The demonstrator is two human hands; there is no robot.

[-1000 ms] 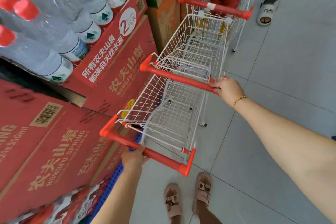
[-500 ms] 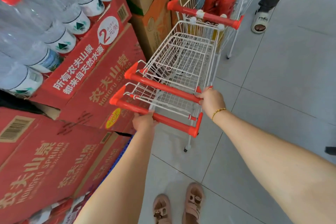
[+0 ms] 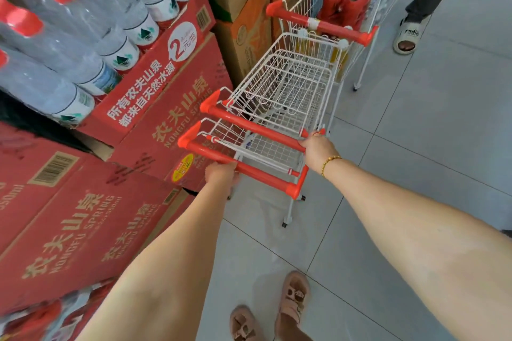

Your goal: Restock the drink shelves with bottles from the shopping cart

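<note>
In a shop aisle floored with pale grey tiles (image 3: 415, 152), a person stands behind a row of small white wire shopping carts pushed one into the next. The left hand (image 3: 221, 176) is curled around the red plastic handle bar (image 3: 263, 176) of the nearest cart (image 3: 219, 131), close to the bar's left half. The right hand (image 3: 315, 148), with a gold bead bracelet (image 3: 329, 162) at the wrist, is clamped on the right end of the second cart's red handle (image 3: 249, 124). That second cart (image 3: 291, 91) lies just ahead, and the nearest cart's basket is nested into it.

A third white wire cart (image 3: 307, 5) with a red handle (image 3: 318, 25) stands farther on, touching the front of the second, and carries red shrink-wrapped packs (image 3: 346, 3); what they contain cannot be told.

On the left, clear plastic water bottles with red caps (image 3: 97, 25) lie stacked on their sides on top of red cardboard cartons (image 3: 180, 119) printed with white and gold lettering. Beyond these are brown and orange cardboard boxes (image 3: 243, 8).

The person's feet in beige strapped sandals (image 3: 293, 299) are at the bottom of the view. Another person's foot in a white slide sandal (image 3: 407, 39) rests on the tiles near the third cart.
</note>
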